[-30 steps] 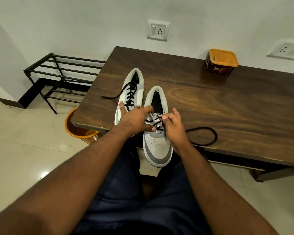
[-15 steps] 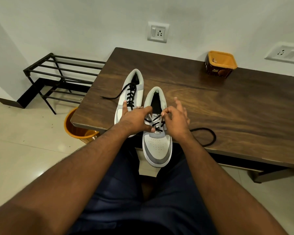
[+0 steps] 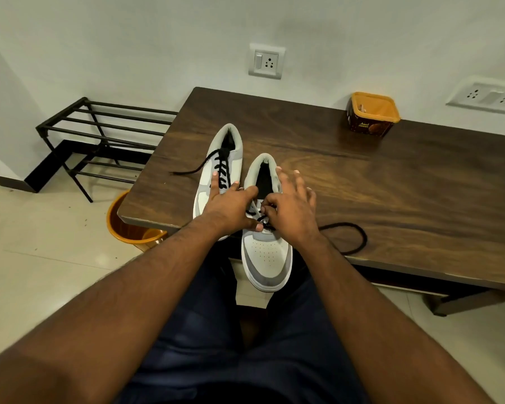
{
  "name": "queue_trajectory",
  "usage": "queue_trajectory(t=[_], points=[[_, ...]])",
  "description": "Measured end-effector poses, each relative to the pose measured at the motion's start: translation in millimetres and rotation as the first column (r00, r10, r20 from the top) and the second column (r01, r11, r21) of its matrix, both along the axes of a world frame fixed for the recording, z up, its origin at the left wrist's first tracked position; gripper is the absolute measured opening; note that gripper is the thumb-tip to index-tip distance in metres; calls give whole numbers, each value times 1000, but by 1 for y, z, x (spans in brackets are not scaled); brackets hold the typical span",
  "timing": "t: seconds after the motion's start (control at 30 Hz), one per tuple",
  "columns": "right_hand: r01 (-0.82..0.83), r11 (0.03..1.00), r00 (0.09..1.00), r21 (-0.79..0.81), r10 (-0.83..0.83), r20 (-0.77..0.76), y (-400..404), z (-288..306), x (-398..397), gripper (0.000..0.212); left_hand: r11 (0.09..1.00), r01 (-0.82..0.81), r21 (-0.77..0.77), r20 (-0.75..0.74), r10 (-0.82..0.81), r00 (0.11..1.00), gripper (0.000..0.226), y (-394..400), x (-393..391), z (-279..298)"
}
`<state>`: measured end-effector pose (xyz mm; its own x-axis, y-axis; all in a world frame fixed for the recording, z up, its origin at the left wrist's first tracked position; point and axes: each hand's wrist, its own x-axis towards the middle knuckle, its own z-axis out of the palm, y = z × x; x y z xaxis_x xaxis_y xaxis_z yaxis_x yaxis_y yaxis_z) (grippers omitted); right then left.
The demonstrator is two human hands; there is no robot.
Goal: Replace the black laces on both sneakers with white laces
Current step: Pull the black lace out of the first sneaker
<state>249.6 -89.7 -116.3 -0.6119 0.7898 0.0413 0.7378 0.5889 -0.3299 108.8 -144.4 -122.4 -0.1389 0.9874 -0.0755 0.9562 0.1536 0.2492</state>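
**Two hands at the nearer sneaker's lacing**

Right hand (image 3: 292, 212) pinches the black lace (image 3: 357, 239) at the near sneaker (image 3: 267, 258), whose toe overhangs the table (image 3: 391, 193) edge. Left hand (image 3: 231, 207) steadies it, fingers spread. A second sneaker (image 3: 223, 158) lies just left, laced black. One orange-lidded tub (image 3: 372, 115) sits far right.

At the centre of the frame you have a white leather sneaker with grey suede toe and heel trim (image 3: 267, 258), its black flat lace (image 3: 359, 239) trailing to the right. To its left, your second white-and-grey sneaker (image 3: 216, 182) keeps a black lace. Both sit on a dark brown wood-grain tabletop (image 3: 420, 199). At upper right you see a brown plastic tub with an orange rim (image 3: 372, 115). At left stand a black metal rack (image 3: 99, 135) and an orange bucket (image 3: 126, 228).
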Motion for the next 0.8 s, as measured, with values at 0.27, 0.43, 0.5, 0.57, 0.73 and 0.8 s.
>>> queue_trajectory(t=[0.27, 0.43, 0.5, 0.57, 0.73, 0.8], points=[[432, 893, 777, -128, -441, -450, 15, -2, 35, 10, 1000, 11, -20, 20, -11, 1000, 46, 0, 0, 1], [255, 967, 895, 9, -233, -379, 7, -4, 28, 24, 999, 13, -38, -15, -13, 1000, 51, 2, 2, 2], [74, 992, 982, 100, -55, -183, 2, -4, 19, 27, 999, -1, -43, -21, 0, 1000, 54, 2, 3, 4], [-41, 993, 999, 112, 42, -4, -2, -5, 10, 21, 999, -10, -53, -30, 8, 1000, 54, 1, 4, 5], [-22, 995, 1000, 93, 20, 20, -1, -5, 7, 15, 999, -10, -49, -29, 9, 1000, 50, 1, 3, 4], [50, 995, 997, 90, -45, -58, 3, -3, 11, 13, 999, -9, -45, -20, 8, 1000, 49, 1, 2, 3]])
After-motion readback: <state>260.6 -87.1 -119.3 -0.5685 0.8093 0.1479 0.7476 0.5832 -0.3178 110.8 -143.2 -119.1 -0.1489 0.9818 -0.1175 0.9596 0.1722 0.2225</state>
